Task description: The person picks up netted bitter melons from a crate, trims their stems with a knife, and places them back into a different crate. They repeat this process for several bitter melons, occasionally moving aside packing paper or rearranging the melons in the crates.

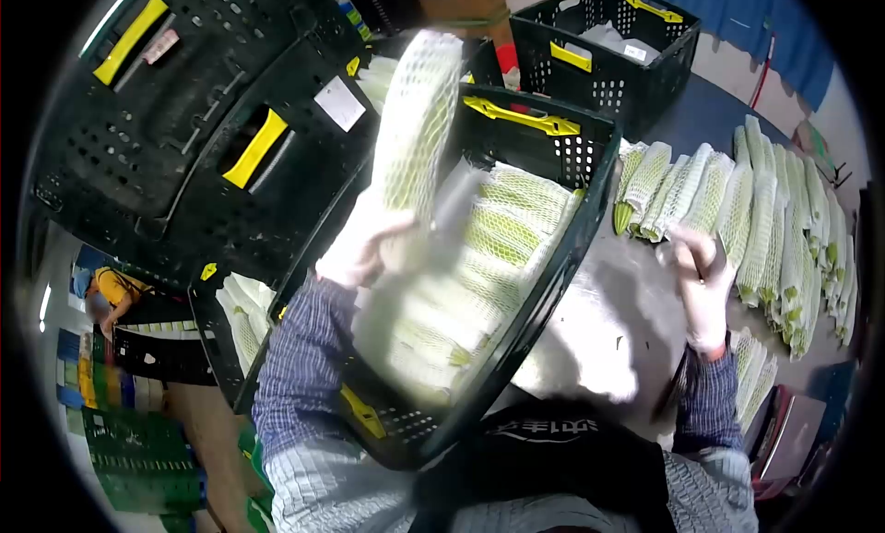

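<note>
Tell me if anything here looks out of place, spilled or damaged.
Nothing looks damaged or spilled. The left hand holds one netted vegetable upright over the crate, while the rest lie flat inside. A small green scrap lies on the table near the right hand.

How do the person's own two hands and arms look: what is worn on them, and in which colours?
The left hand and the right hand both wear thin white gloves. The left sleeve and the right sleeve are dark blue with a fine check pattern. A reddish band seems to edge the right glove at the wrist.
</note>
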Demonstrator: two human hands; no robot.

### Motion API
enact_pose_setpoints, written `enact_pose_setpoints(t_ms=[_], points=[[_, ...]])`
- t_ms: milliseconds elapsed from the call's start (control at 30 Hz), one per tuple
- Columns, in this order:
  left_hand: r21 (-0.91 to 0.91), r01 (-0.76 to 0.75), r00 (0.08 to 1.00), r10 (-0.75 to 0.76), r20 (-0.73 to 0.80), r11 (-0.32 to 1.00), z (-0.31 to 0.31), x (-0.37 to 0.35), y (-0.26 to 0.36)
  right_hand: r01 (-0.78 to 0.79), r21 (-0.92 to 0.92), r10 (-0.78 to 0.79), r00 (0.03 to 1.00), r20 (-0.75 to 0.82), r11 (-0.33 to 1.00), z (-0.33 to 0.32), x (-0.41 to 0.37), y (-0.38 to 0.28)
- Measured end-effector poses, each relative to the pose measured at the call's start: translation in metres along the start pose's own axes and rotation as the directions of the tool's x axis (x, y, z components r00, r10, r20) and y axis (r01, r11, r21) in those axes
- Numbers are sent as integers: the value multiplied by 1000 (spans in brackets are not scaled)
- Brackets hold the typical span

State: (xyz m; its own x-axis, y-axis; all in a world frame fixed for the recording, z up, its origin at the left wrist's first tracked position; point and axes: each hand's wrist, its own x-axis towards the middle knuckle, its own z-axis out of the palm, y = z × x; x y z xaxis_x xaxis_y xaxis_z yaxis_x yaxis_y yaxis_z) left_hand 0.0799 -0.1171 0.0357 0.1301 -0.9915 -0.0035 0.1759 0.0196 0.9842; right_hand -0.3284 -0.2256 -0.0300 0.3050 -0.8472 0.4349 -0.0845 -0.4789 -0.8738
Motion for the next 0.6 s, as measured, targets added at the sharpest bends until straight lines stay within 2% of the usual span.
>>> enact_pose_setpoints(t_ms=[33, 100, 167, 233, 367, 433, 467, 500, 533, 600], points=[[-99, 82, 997, -80, 20, 992, 5, -16, 7, 142, 8, -142, 990, 7, 990, 17, 20, -21], [-214, 159, 987, -147, 70, 964, 19, -46, 12, 344, -78, -339, 938, 66, 936, 43, 51, -78], [-167, 118, 990, -103, 99, 979, 38, -71, 16, 495, -49, -490, 868, 84, 868, 64, 71, -114], [-164, 101, 991, -85, 105, 981, 43, -90, 6, 590, -73, -589, 807, 30, 804, 92, 87, -133], [-103, 27, 997, -19, 75, 994, 48, -115, -6, 668, -78, -669, 743, 26, 740, 124, 87, -134], [-166, 69, 997, -64, 38, 984, 45, -123, -10, 751, 18, -750, 660, -40, 660, 127, 71, -132], [-245, 88, 996, -88, 14, 965, 44, -126, -12, 758, 105, -757, 651, -51, 644, 129, 60, -134], [-332, 111, 993, -120, -7, 937, 41, -129, -14, 766, 112, -772, 635, 21, 633, 128, 50, -136], [-403, 123, 989, -147, -28, 907, 39, -132, -15, 737, 82, -742, 666, 77, 670, 134, 38, -133], [-569, 171, 981, -86, 174, 805, 23, -124, -26, 653, 27, -643, 738, 205, 757, 143, 20, -132]])
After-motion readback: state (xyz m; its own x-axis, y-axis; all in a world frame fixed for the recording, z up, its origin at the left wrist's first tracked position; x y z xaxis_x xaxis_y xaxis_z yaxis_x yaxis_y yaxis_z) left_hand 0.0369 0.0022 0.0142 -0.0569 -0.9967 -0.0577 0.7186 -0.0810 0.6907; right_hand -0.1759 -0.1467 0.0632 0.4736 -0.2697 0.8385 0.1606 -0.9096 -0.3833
